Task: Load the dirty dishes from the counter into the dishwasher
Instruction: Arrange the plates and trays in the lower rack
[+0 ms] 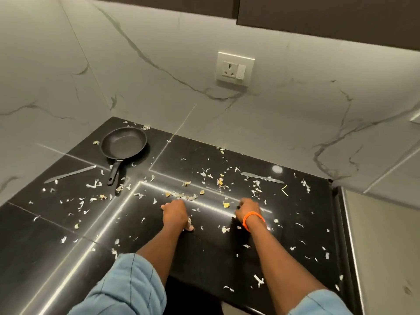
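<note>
Head view gives me a black counter [204, 258] tucked into a corner of marble-look wall, littered all over with pale peel scraps [181, 196]. The dirty dishes I can see are three. A small black frying pan [123, 143] sits toward the far left corner, upright, its inside dark and bare, its black handle pointing back toward me. A table knife [70, 174] lies flat to the left of that handle, near it but apart. A second knife [262, 177] lies flat well off to the right, close to the back wall.

My left hand [176, 214] rests on the counter mid-frame with the fingers curled under; pale scraps show at its fingertips, so it looks to be pinching peel. My right hand [248, 211], with an orange band [252, 220] at the wrist, is curled too, but I cannot tell whether it holds anything.
</note>
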Demonstrator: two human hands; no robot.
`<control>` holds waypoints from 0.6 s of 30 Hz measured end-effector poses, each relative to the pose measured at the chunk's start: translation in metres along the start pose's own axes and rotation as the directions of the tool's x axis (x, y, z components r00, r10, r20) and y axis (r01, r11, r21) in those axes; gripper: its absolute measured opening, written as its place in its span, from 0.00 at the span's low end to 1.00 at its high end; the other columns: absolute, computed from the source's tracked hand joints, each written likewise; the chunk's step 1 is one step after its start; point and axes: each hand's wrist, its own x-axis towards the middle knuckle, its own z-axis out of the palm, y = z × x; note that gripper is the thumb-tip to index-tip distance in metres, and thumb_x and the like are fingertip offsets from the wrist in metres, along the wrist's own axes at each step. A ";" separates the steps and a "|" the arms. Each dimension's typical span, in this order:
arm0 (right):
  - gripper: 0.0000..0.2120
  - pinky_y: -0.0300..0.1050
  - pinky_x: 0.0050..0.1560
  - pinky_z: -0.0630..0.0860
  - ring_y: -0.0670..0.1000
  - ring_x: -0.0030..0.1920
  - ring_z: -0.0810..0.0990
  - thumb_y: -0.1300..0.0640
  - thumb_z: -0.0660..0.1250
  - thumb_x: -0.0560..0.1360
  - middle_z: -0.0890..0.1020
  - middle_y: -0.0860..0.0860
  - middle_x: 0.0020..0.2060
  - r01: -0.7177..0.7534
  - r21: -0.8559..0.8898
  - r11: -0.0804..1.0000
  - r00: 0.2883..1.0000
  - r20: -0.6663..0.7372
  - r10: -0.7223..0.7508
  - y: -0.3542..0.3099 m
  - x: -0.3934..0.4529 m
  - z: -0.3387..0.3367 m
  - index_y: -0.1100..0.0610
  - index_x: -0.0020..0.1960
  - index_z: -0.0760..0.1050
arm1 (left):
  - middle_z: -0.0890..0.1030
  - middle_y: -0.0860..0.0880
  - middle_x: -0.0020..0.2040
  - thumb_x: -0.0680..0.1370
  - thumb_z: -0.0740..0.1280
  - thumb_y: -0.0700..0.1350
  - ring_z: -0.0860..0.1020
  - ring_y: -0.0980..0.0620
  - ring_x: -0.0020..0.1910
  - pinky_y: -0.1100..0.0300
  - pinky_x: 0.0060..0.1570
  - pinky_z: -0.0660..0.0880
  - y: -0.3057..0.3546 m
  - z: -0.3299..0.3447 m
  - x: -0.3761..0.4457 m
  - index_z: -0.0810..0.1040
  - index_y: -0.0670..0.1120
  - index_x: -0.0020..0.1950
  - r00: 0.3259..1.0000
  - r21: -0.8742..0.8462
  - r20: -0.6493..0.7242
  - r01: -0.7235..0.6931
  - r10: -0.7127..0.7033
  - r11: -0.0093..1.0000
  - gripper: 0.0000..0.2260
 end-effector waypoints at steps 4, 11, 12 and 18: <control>0.12 0.43 0.47 0.76 0.60 0.54 0.81 0.65 0.67 0.73 0.83 0.59 0.54 0.048 -0.032 0.998 0.995 -0.080 -0.050 -0.009 0.048 -0.030 0.57 0.56 0.80 | 0.85 0.44 0.52 0.58 0.87 0.49 0.83 0.44 0.57 0.50 0.57 0.80 0.010 -0.019 0.013 0.82 0.43 0.53 0.999 -0.076 0.013 0.031 -0.031 0.997 0.28; 0.20 0.54 0.66 0.73 0.64 0.65 0.74 0.64 0.68 0.74 0.77 0.61 0.64 0.114 -0.267 0.957 0.988 -0.074 -0.139 -0.012 0.125 -0.056 0.61 0.66 0.75 | 0.85 0.44 0.47 0.61 0.86 0.47 0.84 0.45 0.52 0.51 0.56 0.78 0.015 -0.027 0.020 0.79 0.45 0.43 0.998 -0.082 0.011 0.056 -0.055 0.995 0.20; 0.19 0.54 0.65 0.73 0.64 0.64 0.75 0.65 0.67 0.74 0.77 0.61 0.63 0.121 -0.297 0.947 0.985 -0.082 -0.151 -0.012 0.129 -0.053 0.61 0.65 0.76 | 0.85 0.44 0.46 0.61 0.86 0.47 0.84 0.44 0.51 0.50 0.58 0.78 0.015 -0.028 0.022 0.78 0.46 0.42 0.998 -0.072 0.019 0.061 -0.060 0.996 0.20; 0.09 0.53 0.51 0.78 0.62 0.54 0.78 0.64 0.62 0.78 0.80 0.60 0.50 0.183 -0.423 0.888 0.938 -0.195 -0.286 -0.029 0.124 -0.032 0.61 0.53 0.81 | 0.84 0.43 0.46 0.60 0.86 0.47 0.83 0.45 0.50 0.53 0.49 0.78 0.020 -0.033 0.032 0.82 0.41 0.46 0.997 -0.090 0.017 0.078 -0.077 0.993 0.22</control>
